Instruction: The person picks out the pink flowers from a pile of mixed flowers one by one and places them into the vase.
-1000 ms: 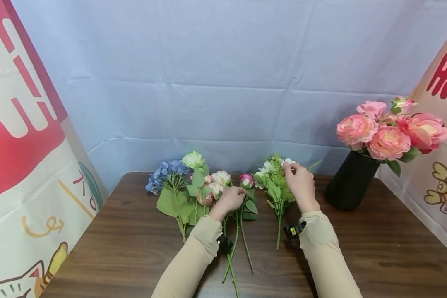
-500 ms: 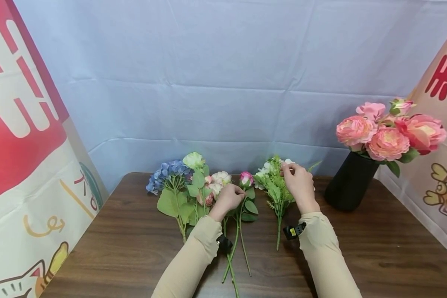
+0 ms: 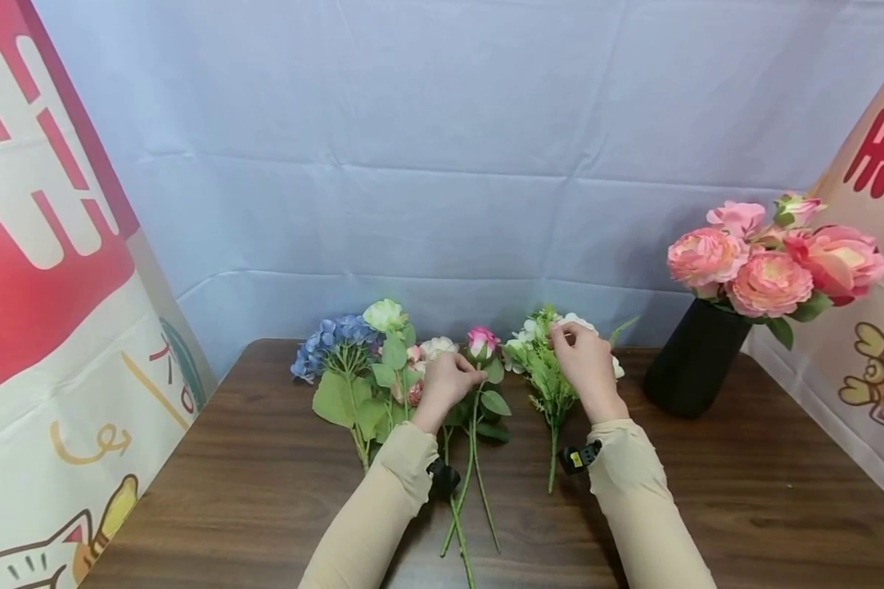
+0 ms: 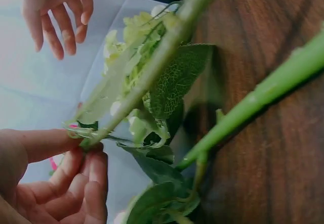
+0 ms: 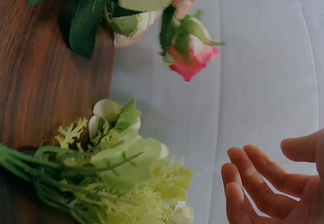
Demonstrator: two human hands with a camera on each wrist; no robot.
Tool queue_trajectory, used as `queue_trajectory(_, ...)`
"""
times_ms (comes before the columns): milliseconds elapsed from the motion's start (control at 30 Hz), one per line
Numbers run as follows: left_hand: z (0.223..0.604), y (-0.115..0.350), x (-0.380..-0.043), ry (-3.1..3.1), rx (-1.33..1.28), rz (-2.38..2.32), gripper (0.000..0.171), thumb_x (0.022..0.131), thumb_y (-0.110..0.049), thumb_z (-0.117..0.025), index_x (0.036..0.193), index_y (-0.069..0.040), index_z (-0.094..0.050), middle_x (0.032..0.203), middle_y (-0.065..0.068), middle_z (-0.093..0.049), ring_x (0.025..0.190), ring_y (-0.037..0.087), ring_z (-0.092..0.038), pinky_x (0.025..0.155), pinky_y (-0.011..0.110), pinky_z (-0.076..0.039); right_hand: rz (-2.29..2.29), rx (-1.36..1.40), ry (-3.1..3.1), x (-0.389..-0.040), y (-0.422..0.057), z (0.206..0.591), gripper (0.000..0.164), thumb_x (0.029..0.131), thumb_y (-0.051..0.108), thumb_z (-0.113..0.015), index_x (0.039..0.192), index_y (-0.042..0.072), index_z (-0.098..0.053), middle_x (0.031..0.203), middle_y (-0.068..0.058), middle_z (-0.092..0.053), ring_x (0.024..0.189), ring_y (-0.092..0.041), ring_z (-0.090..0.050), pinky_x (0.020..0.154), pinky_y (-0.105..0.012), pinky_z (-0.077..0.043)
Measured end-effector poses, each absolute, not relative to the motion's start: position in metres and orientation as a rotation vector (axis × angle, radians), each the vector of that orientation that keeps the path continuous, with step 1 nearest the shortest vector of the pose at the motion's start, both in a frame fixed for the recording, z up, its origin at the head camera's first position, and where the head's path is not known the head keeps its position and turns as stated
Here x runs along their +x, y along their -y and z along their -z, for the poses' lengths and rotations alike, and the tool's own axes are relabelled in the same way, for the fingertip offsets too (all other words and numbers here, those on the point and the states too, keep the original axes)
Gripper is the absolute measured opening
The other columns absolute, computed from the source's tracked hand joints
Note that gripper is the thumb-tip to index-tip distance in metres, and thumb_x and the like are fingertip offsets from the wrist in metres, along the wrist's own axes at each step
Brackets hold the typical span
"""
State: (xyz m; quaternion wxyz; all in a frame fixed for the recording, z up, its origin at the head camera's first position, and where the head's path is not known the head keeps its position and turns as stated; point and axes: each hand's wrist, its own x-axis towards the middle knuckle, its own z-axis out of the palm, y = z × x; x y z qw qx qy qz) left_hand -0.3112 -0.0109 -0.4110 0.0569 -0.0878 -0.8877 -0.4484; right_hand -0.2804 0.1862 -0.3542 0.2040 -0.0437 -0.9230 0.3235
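My left hand (image 3: 445, 386) pinches the green stem (image 4: 144, 85) of a pink-and-white rose (image 3: 482, 342) between thumb and fingers, just below the bloom. In the right wrist view the rose head (image 5: 194, 54) hangs over the table's far edge. My right hand (image 3: 586, 364) hovers over a bunch of white flowers with feathery greenery (image 3: 548, 376). Its fingers, loosely bent in the right wrist view, hold nothing. That bunch lies on the table, stem toward me. Crossed green stems (image 3: 457, 523) run from under my left hand toward the near edge.
A blue hydrangea (image 3: 331, 343), a pale green-white rose (image 3: 385, 316) and blush-pink flowers (image 3: 415, 386) lie left on the wooden table (image 3: 250, 491). A black vase (image 3: 696, 360) with pink blooms (image 3: 769, 282) stands at right. A pale blue cloth (image 3: 442, 164) hangs behind.
My left hand has risen slightly with the rose, whose bloom is now higher and a little further left. My right hand has shifted slightly left.
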Motion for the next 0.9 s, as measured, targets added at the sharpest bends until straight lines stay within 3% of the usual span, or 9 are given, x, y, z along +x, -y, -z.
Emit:
queue_trajectory(200,0.398,0.014,-0.309,2.607,-0.204,1.462,0.016,0.072,-0.025,-0.072,0.071,-0.011,-0.065,0.062,0.000,-0.063,0.052,0.010,-0.057,0.059,0.029,-0.048,-0.916,-0.075,2.451,-0.276,-0.180,0.350,0.049,0.089,0.053,-0.033,0.093,0.015,-0.064,0.085,-0.004,-0.067,0.074,-0.020,-0.059,0.060,-0.032,-0.042)
queue_trajectory(367,0.385,0.018,-0.305,2.501,-0.220,1.531,0.014,0.072,-0.021,-0.072,0.076,-0.008,-0.068,0.066,0.005,-0.067,0.052,0.011,-0.059,0.047,0.025,-0.045,-0.930,-0.010,2.418,-0.270,-0.175,0.344,0.045,0.088,0.052,-0.038,0.094,0.017,-0.064,0.083,-0.003,-0.067,0.073,-0.018,-0.060,0.060,-0.033,-0.045)
queue_trajectory(633,0.370,0.023,-0.298,2.414,-0.210,1.585,0.011,0.074,-0.025,-0.070,0.076,-0.015,-0.069,0.067,0.000,-0.065,0.056,0.010,-0.057,0.049,0.026,-0.044,-0.988,0.166,2.368,-0.263,-0.156,0.340,0.034,0.087,0.044,-0.048,0.090,0.014,-0.066,0.074,-0.002,-0.067,0.063,-0.014,-0.059,0.057,-0.030,-0.045)
queue_trajectory(900,0.360,0.028,-0.293,2.264,-0.222,1.663,0.010,0.075,-0.023,-0.069,0.078,-0.013,-0.068,0.071,0.002,-0.065,0.057,0.013,-0.059,0.049,0.026,-0.046,-1.037,0.262,2.402,-0.256,-0.140,0.339,0.018,0.085,0.030,-0.057,0.091,0.014,-0.065,0.077,-0.005,-0.067,0.064,-0.017,-0.062,0.055,-0.029,-0.048)
